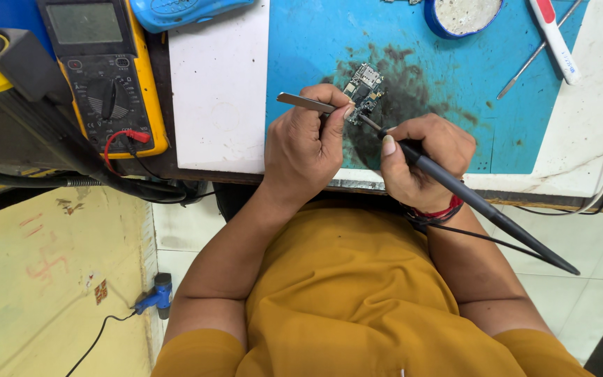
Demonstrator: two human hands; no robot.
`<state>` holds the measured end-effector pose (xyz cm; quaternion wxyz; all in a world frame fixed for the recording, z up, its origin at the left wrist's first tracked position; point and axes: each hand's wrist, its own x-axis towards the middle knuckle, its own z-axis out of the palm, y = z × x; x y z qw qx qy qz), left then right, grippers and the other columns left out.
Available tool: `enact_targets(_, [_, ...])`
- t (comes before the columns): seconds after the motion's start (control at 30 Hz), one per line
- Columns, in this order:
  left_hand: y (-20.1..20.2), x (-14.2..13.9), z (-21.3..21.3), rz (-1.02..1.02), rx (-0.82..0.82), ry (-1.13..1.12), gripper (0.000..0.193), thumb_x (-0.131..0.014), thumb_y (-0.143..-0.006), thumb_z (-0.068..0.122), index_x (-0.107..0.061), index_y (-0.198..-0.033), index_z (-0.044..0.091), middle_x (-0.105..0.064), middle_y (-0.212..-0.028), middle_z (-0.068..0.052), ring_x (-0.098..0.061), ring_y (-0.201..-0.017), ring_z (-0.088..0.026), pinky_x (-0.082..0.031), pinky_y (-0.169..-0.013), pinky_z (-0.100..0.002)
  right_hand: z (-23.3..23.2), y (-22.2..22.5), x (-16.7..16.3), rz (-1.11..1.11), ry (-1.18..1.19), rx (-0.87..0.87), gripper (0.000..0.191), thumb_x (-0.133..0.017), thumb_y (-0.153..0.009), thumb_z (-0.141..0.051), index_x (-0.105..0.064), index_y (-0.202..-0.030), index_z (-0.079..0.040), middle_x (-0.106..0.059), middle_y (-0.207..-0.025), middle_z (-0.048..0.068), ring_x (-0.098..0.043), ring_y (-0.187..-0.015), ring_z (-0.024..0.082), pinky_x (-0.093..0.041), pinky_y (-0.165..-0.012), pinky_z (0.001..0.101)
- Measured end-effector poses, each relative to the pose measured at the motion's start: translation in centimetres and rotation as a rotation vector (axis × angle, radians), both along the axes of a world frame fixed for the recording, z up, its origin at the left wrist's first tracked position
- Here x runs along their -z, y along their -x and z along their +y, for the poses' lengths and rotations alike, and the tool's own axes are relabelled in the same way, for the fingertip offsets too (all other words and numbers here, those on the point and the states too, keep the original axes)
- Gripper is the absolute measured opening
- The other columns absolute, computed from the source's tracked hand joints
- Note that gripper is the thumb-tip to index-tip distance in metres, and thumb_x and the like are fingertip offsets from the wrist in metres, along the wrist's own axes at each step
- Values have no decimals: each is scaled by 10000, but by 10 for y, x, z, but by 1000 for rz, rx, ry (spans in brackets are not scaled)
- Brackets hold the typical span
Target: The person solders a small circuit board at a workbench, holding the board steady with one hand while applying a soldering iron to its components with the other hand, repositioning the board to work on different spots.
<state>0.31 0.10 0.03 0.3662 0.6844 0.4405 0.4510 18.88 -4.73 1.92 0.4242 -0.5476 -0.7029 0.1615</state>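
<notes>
Left hand [308,143]: grip closed around slim metal tweezers [306,103], flat steel shank protruding left past the knuckles; tips meet the small circuit board [363,91]. Board: irregular outline, dark substrate, silver shielding cans, lying on the blue mat [441,70] amid a sooty black stain. Right hand [423,160]: grip wrapped on a black soldering iron [476,202], tapered matte handle trailing down-right, thin metal tip at the board's lower edge; actual contact probably, not resolvable. Red thread band at the wrist. Worktop [581,132]: white, scuffed. Left of mat: white plate [219,84], yellow-cased multimeter [102,70] with round dial. Upper edge: shallow round blue dish [463,15].
</notes>
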Motion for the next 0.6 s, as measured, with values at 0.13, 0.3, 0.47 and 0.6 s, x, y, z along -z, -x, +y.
enact_targets(0.13, [0,0,0,6,2,10,125,-660,-1066,61,-544,-1109,58,-697,-965,-35,-684,-718,-151,-540,-648,-300,0,0,0,-2,8,-3,97,-725,-927,-8,-629,-940,-18,-652,-816,114,-623,-621,238,-469,-590,320])
enact_targets(0.3, [1,0,0,8,-3,-11,127,-657,-1070,65,-544,-1127,58,-690,-1003,-42,-696,-761,-165,-546,-675,-307,1,0,0,5,1,-5,109,-727,-935,-9,-619,-944,-18,-657,-831,115,-626,-627,236,-474,-595,317])
enact_targets(0.47, [1,0,0,13,6,33,117,-661,-1067,68,-552,-1108,59,-697,-966,-31,-682,-709,-162,-540,-645,-311,0,0,0,3,2,0,96,-720,-931,-7,-627,-952,-14,-658,-839,117,-629,-631,237,-475,-599,319])
enact_targets(0.6, [1,-1,1,24,7,8,117,-656,-1068,70,-545,-1105,57,-694,-976,-41,-688,-721,-176,-538,-654,-321,0,0,-1,6,9,8,94,-719,-931,-5,-628,-950,-14,-648,-829,115,-621,-627,237,-464,-594,320])
